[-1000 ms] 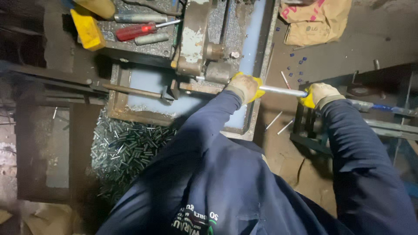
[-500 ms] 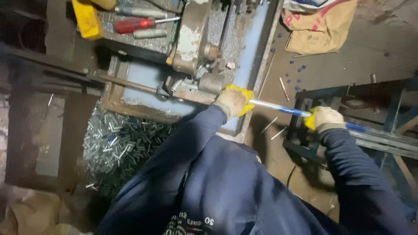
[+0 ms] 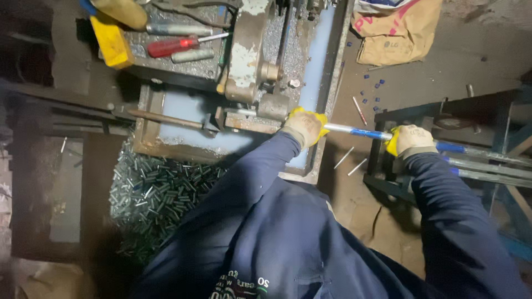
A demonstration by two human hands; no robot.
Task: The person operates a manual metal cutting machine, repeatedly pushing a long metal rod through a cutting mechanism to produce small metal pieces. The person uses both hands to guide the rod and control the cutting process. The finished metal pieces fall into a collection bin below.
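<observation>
Mid-frame, a metal rod (image 3: 363, 133) runs from the machine (image 3: 260, 66) toward the right edge; the gloved left hand (image 3: 306, 126) and right hand (image 3: 411, 139) are both clamped on it, well apart, cut pieces (image 3: 149, 194) heaped lower left

shiny metal rod (image 3: 354, 132), worn cloth gloves (image 3: 303, 126), rusty rough machine (image 3: 249, 66), glossy plastic-handled screwdriver (image 3: 169, 46).
</observation>
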